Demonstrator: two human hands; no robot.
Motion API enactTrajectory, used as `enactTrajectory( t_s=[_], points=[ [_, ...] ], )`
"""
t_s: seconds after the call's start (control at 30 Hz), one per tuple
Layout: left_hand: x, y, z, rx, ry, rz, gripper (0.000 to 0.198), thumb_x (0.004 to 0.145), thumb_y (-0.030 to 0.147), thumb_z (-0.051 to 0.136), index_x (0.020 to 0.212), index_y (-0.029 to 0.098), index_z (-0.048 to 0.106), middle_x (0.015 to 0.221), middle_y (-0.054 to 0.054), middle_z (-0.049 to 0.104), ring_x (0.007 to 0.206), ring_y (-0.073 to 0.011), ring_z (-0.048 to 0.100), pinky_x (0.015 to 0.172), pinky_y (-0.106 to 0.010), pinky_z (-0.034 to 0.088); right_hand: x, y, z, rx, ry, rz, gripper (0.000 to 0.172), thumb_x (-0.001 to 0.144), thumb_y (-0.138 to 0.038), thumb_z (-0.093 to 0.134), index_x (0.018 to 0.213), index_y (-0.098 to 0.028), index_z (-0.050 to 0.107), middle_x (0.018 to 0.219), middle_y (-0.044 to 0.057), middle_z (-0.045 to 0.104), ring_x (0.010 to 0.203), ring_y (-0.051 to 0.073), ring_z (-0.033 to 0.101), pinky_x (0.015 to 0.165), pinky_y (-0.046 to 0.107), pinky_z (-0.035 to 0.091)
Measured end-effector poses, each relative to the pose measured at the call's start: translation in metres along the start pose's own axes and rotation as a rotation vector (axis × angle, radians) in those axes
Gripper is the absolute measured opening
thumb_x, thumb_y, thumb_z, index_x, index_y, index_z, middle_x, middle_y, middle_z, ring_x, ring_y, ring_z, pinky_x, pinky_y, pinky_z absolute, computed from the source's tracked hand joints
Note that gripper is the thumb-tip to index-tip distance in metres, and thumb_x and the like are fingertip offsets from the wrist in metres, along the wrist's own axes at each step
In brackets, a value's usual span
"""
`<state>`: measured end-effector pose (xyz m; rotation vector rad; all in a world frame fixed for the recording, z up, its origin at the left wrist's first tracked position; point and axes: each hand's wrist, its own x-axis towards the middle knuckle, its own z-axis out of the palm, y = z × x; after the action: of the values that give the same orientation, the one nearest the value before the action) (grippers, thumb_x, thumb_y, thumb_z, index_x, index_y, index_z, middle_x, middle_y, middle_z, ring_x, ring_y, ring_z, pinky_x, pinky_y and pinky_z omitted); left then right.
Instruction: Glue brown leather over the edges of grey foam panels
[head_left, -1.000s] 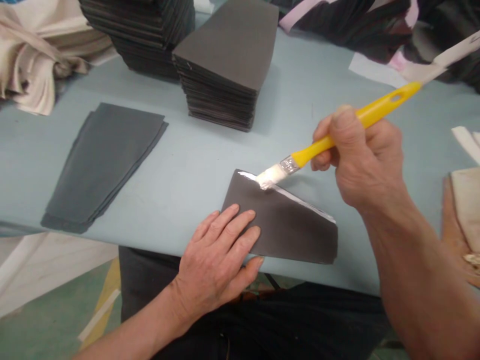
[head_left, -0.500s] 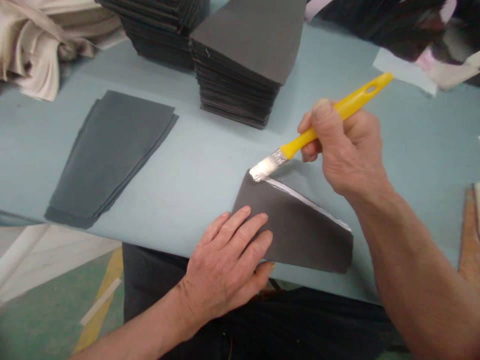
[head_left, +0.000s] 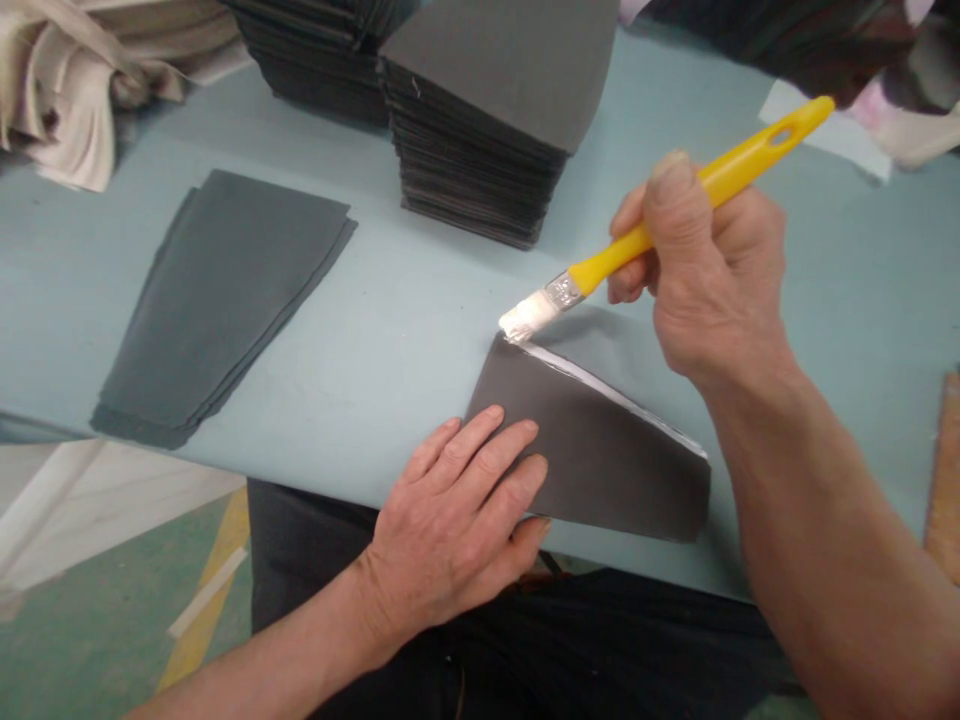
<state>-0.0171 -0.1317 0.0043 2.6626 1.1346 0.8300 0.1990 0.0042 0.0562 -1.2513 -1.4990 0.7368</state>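
Note:
A dark grey tapered panel (head_left: 622, 470) lies at the front edge of the table, with a white wet-looking strip along its far edge. My left hand (head_left: 461, 510) rests flat on the panel's left part, fingers stretched out. In my right hand (head_left: 712, 260) is a paintbrush (head_left: 611, 258) with a yellow handle, gripped between thumb and fingers. Its white-coated bristles touch the panel's far left corner, at the end of the white strip. What the panel is made of I cannot tell for sure.
Several similar panels (head_left: 225, 300) lie overlapped on the left of the blue-green table (head_left: 405, 370). A tall stack of dark panels (head_left: 480, 130) stands at the back, with another stack (head_left: 322, 60) beside it. Beige cloth pieces (head_left: 82, 90) are heaped at the back left.
My right hand has moved the paintbrush slightly up and to the right, bringing the bristles to the panel's far left corner. My left hand stays in place on the panel.

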Motion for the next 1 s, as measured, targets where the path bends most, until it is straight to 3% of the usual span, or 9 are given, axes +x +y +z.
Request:
enactTrajectory(
  t_s=[0.17, 0.43, 0.67, 1.0],
  points=[
    [0.0, 0.0, 0.0, 0.004, -0.005, 0.0, 0.032, 0.107, 0.037, 0.059, 0.129, 0.019, 0.073, 0.142, -0.008, 0.077, 0.141, -0.0297, 0.066, 0.119, -0.044, 0.049, -0.006, 0.005, -0.008, -0.025, -0.026, 0.025, 0.065, 0.087, -0.09, 0.064, 0.072, -0.027, 0.064, 0.052, -0.002, 0.044, 0.049, 0.015, 0.045, 0.048, 0.033, 0.037],
    [0.0, 0.0, 0.0, 0.012, -0.004, 0.0, 0.03, 0.108, 0.037, 0.059, 0.128, 0.02, 0.073, 0.141, -0.007, 0.078, 0.14, -0.0288, 0.066, 0.12, -0.043, 0.047, 0.002, 0.017, 0.006, -0.075, -0.071, 0.048, 0.064, 0.094, -0.089, 0.053, 0.082, -0.027, 0.067, 0.058, -0.002, 0.046, 0.057, 0.016, 0.052, 0.055, 0.031, 0.044],
    [-0.001, 0.0, 0.0, 0.01, -0.014, 0.004, 0.032, 0.106, 0.038, 0.061, 0.129, 0.019, 0.073, 0.142, -0.008, 0.077, 0.142, -0.029, 0.065, 0.121, -0.043, 0.047, 0.006, 0.009, 0.013, 0.02, 0.04, -0.047, 0.062, 0.09, -0.088, 0.063, 0.077, -0.027, 0.067, 0.056, -0.003, 0.048, 0.051, 0.015, 0.051, 0.05, 0.031, 0.043],
    [0.0, 0.0, 0.001, 0.004, -0.002, 0.013, 0.032, 0.108, 0.039, 0.058, 0.13, 0.018, 0.071, 0.146, -0.007, 0.075, 0.141, -0.0314, 0.066, 0.118, -0.046, 0.047, -0.016, 0.003, -0.018, 0.073, 0.126, 0.024, 0.053, 0.091, -0.077, 0.075, 0.073, -0.028, 0.068, 0.055, -0.002, 0.048, 0.051, 0.018, 0.052, 0.052, 0.036, 0.04]
  ],
)
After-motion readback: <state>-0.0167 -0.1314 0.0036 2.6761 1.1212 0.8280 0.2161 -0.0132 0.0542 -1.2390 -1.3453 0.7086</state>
